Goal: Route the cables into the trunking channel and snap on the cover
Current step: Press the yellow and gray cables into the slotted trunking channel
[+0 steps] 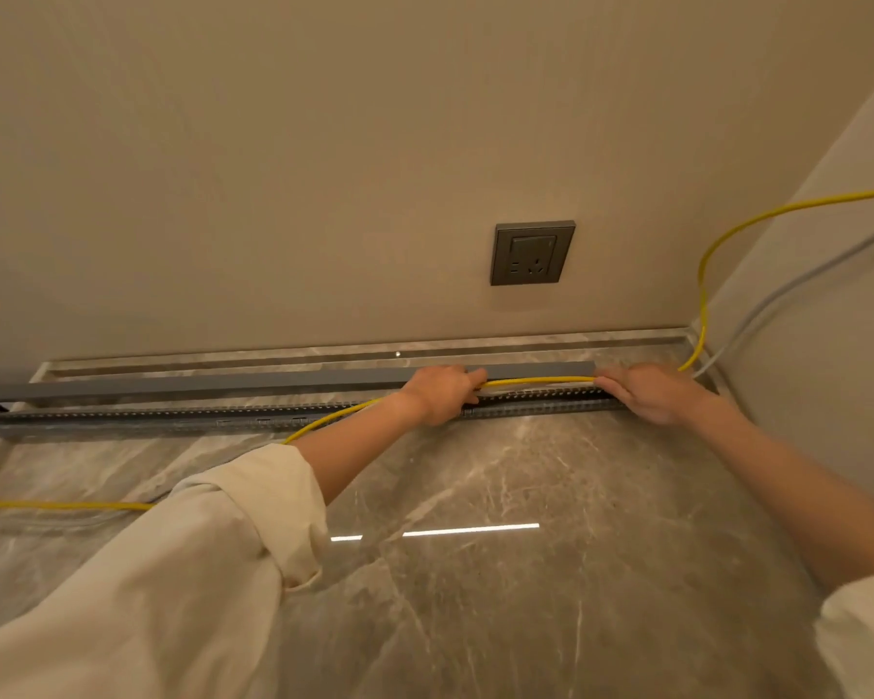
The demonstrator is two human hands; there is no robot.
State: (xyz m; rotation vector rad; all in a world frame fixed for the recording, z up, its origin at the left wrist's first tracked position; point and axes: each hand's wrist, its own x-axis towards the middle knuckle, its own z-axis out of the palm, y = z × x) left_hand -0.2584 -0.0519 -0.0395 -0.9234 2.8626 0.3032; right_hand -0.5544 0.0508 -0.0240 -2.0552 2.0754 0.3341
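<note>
Marble flooring is being occupied by one slotted channel and one grey cover along the wall. One yellow cable is being pinched above the channel by two hands, the left hand and right hand both closed on it. One grey cable is being left hanging at the corner.

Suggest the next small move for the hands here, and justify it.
Probably press the yellow cable down into the slotted channel: both hands, left hand and right hand, hold it stretched just above the open channel, and the cover lies unfitted behind.

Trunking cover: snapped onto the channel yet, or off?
Off. The grey cover lies loose on the floor behind the slotted channel, whose top is open. Both hands hold the yellow cable over it.
</note>
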